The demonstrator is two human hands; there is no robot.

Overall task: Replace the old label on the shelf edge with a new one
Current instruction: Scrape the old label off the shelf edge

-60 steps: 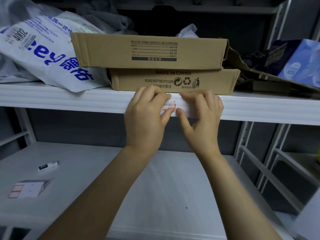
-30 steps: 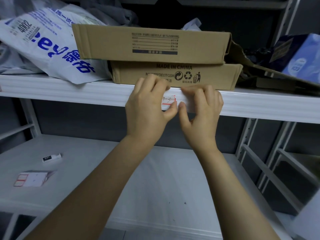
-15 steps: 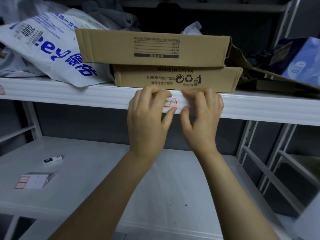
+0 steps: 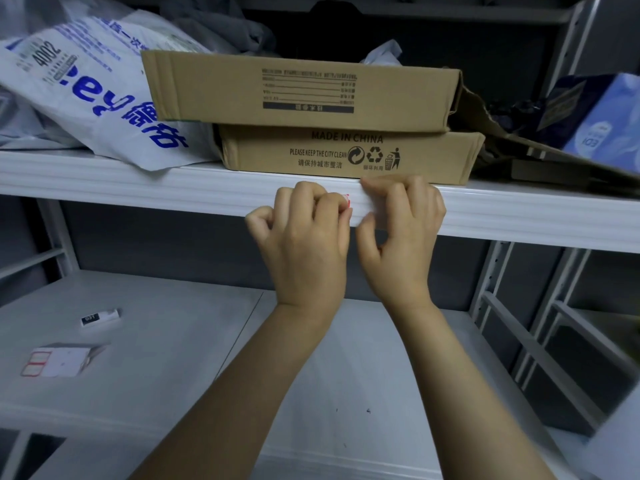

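left hand [image 4: 304,237] at frame centre, fingers curled tight, pinching a red-edged label [image 4: 347,199] against the white shelf edge [image 4: 173,195]; only a sliver of the label shows past the fingertips. right hand [image 4: 403,230] just beside it, fingers bent and pressed on the same edge, thumb tucked under; cannot tell if it grips anything. half a second back the left fingers lay flatter and more of the label face showed; now it is bunched in the pinch. directly above, two stacked cardboard boxes [image 4: 311,95] sit at the shelf lip, a white printed bag [image 4: 86,98] to upper left, a blue package [image 4: 602,116] upper right. lower shelf [image 4: 346,375] under the forearms is broad and mostly bare; a sheet of red-bordered labels [image 4: 59,360] and a small white item [image 4: 100,317] lie at lower left, well apart from the hands. upright metal posts [image 4: 491,271] close the right side.
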